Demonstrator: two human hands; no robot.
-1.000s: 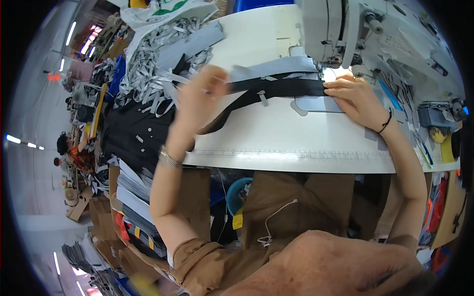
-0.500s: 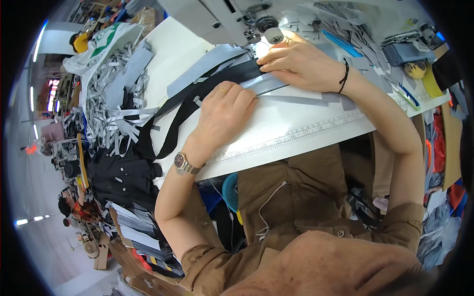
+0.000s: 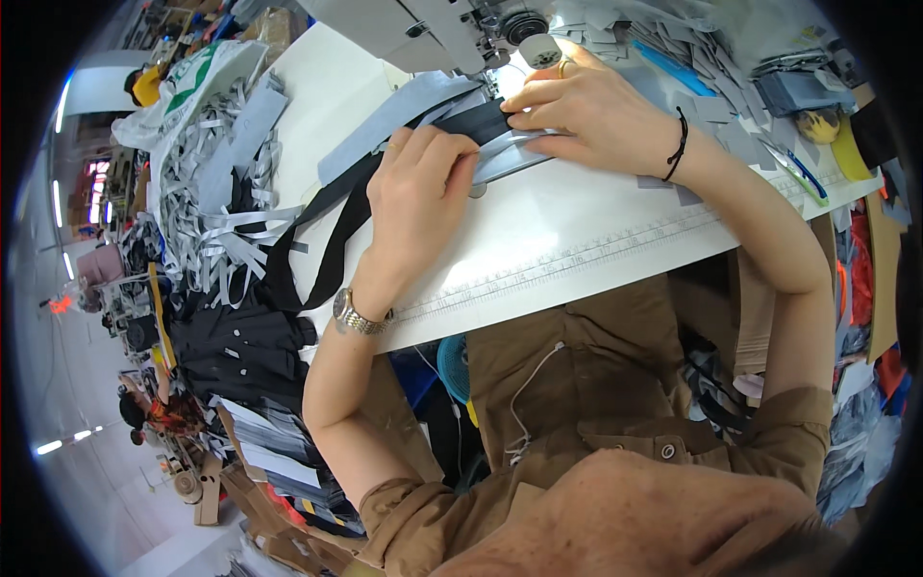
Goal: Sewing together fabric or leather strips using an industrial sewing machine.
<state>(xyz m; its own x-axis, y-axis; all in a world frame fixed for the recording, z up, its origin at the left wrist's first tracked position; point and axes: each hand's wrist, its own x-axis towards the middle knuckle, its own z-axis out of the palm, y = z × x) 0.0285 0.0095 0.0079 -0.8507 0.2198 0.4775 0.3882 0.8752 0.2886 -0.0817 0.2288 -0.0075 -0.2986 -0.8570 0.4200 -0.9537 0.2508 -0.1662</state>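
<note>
A black fabric strip [image 3: 478, 122] runs across the white table to the needle area of a sewing machine [image 3: 423, 29]. My left hand [image 3: 418, 183] is closed on it, with curled fingers at its near-left stretch. Close to the needle, my right hand [image 3: 591, 115] has its fingertips and thumb at the strip's right end and the light grey piece beside it, gripping the strip. A grey fabric panel [image 3: 380, 120] lies behind the strip. The strip's long tail [image 3: 336, 260] loops down over the table's left edge. My hands partly hide the work.
A heap of grey strips [image 3: 216, 212] fills the left side above stacked black cloth [image 3: 236, 332]. Small grey pieces [image 3: 707, 62], a blue tool [image 3: 673, 67] and snips [image 3: 803, 178] lie at the right. Ruler markings [image 3: 577, 260] line the table's front edge.
My left hand has moved slightly left and up, its fingers now more upright over the black strip. My right hand stays by the needle, its thumb a little farther from the fingers.
</note>
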